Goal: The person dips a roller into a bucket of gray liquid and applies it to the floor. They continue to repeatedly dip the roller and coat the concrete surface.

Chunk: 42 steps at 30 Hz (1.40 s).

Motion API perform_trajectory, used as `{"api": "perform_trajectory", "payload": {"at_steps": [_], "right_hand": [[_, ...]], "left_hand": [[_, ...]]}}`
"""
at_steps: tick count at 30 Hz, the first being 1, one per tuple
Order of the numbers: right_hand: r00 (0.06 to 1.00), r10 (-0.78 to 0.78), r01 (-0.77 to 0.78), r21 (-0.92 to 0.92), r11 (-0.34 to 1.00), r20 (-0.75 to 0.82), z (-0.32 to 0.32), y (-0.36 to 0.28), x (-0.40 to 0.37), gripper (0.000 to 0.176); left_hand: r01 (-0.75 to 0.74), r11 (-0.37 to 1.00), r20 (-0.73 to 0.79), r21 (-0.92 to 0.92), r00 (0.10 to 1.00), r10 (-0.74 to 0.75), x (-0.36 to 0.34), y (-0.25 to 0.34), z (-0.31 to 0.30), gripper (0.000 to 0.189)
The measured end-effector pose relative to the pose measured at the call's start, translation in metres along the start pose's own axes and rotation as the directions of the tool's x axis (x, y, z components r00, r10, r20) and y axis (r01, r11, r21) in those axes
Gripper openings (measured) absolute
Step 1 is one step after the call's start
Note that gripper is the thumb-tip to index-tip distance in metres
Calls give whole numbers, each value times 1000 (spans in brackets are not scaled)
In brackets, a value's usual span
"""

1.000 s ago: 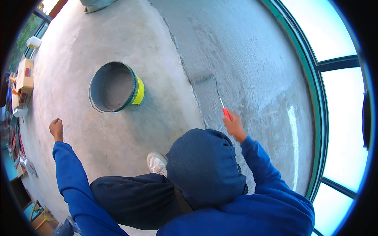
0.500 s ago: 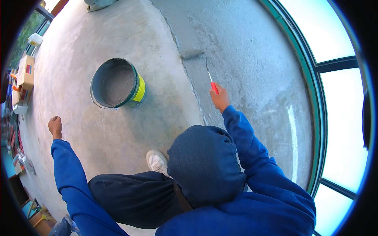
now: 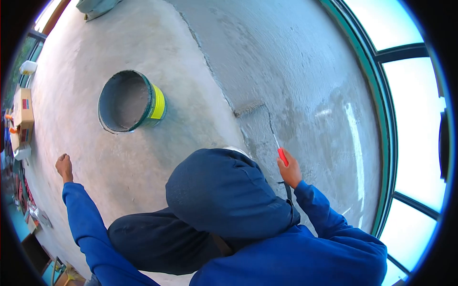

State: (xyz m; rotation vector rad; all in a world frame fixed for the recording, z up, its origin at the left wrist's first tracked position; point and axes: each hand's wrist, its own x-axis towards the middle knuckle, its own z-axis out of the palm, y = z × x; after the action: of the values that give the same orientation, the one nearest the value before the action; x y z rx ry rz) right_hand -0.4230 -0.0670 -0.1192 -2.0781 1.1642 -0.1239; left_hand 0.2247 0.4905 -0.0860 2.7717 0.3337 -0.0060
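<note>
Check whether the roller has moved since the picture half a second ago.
Yes. Judged against the bucket, the roller has moved down the picture: it was about level with the bucket's far rim; now it is level with the nearer half.

The right hand (image 3: 290,168) grips a red-handled roller (image 3: 249,108).

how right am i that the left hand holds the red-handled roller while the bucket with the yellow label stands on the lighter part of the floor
One thing is off: the head view shows the right hand holding the red-handled roller, not the left hand. The bucket does stand on the lighter part of the floor.
</note>
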Motion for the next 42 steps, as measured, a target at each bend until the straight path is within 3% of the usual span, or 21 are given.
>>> {"api": "perform_trajectory", "payload": {"at_steps": [2,4,6,11,14,19,22,28,30,33,36,37,40,42], "right_hand": [[999,37,-37,-33,999,-2,6,-7,4,42],[994,-100,100,-3,995,-45,22,-9,32,42],[991,-130,131,27,991,-41,38,-16,69,42],[995,26,-32,64,997,97,33,-40,87,44],[994,-105,105,-64,992,4,27,10,37,45],[992,116,-109,-126,986,51,-20,37,-86,46],[976,214,-207,-133,969,40,-32,35,-116,45],[982,189,-187,-105,977,12,-11,13,-87,44],[991,130,-130,-98,987,-3,-12,16,-86,44],[976,212,-206,-120,971,48,-20,23,-109,45],[987,159,-157,-124,980,7,-13,21,-99,45],[973,228,-225,-67,972,38,-13,16,-87,44],[997,70,-72,-90,993,-30,-2,13,-54,43],[998,46,-49,-71,996,-50,14,3,-21,44]], "left_hand": [[6,1000,15,-9,1000,-6,2,-10,-2,34],[-1,999,15,-36,1000,1,9,-26,4,35],[34,999,30,-39,999,-33,2,-25,4,35],[45,990,76,-133,996,-35,-4,-15,15,34],[102,985,132,-141,988,-83,13,-37,33,36],[237,955,211,-177,957,-199,28,-45,62,39],[161,974,197,-162,972,-128,34,-25,68,38],[65,972,201,-227,980,-18,29,7,72,38],[71,979,205,-190,978,-32,34,1,73,38],[124,979,207,-165,974,-88,36,-13,74,38],[174,972,192,-161,971,-142,29,-20,73,39],[183,970,186,-160,971,-153,27,-18,72,39],[170,968,212,-186,969,-129,35,-15,77,39],[149,970,230,-190,968,-104,38,-6,78,39]]}}
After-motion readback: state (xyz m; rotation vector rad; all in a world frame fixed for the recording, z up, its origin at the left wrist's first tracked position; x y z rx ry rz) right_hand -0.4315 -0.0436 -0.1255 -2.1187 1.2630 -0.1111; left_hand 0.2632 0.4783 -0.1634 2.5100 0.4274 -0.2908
